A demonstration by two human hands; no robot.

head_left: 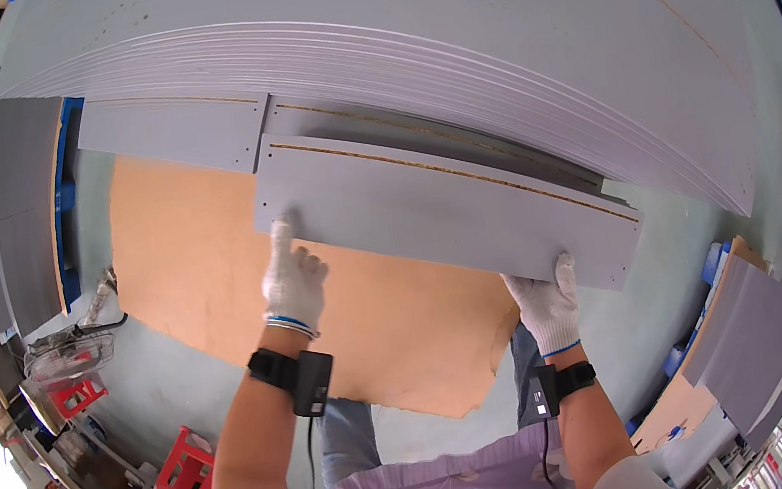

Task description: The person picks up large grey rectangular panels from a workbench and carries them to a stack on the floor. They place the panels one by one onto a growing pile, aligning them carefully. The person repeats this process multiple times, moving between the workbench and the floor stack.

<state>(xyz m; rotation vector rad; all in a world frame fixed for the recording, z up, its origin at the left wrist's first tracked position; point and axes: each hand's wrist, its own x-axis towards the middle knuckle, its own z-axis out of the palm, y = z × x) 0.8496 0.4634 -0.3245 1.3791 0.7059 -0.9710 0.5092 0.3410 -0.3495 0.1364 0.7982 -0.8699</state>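
A long grey laminated board (436, 207) with a brown edge lies across the middle, over an orange-brown fibreboard sheet (215, 281). My left hand (293, 281), in a white glove, rests its fingers on the board's near left corner. My right hand (547, 302), also gloved, grips the board's near edge toward its right end. Both wrists carry black straps with small devices.
A tall stack of large grey panels (483, 48) fills the far side. A shorter grey board (172, 130) lies at the left behind. More grey boards (12, 210) lean at the left and others (758, 331) at the lower right. Red plastic stools (187, 467) and a fan stand lower left.
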